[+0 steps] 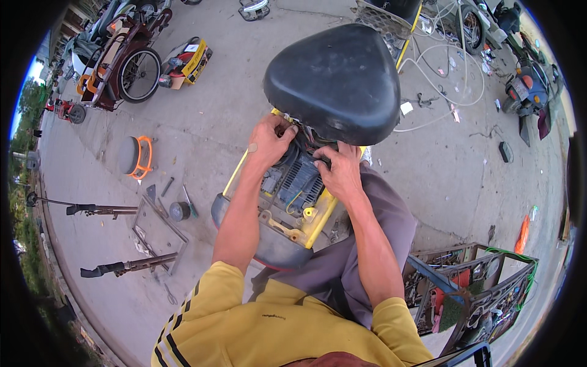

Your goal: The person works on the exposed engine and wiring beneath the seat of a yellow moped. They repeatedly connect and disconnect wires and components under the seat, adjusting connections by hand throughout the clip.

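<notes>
In front of me stands a small vehicle with a yellow frame and a black saddle at its far end. Below the saddle, a finned metal box sits in the frame among dark wires. My left hand is at the saddle's near left edge, fingers closed in a pinch beside the wires; what they hold is too small to make out. On the other side, my right hand reaches under the saddle with curled fingers, close to the box's upper right corner. Its fingertips are partly hidden by shadow and wires.
Left of the vehicle lie a metal frame, a dark round part and a screwdriver. Farther left is an orange-framed stool. A metal rack full of tools stands at my right. A pale hose loops across the floor.
</notes>
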